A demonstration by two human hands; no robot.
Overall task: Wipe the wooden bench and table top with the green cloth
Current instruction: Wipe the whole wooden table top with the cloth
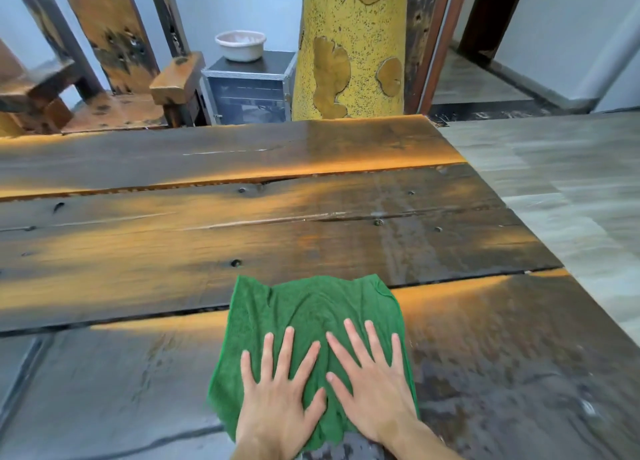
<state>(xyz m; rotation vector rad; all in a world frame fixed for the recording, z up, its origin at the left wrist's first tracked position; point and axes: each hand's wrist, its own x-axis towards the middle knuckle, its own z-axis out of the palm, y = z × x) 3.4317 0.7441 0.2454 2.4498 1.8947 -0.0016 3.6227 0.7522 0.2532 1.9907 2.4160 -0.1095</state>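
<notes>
The green cloth lies spread on the dark wooden table top, near its front edge and right of centre. My left hand and my right hand press flat on the cloth side by side, fingers spread, pointing away from me. The cloth bunches into folds ahead of the fingers. Wet streaks shine on the planks to the right of the cloth. A wooden bench or chair stands beyond the table's far left edge.
A yellow speckled pillar rises behind the table's far edge. Left of it a grey metal-framed box carries a white basin. Grey tiled floor lies beyond the table's right edge.
</notes>
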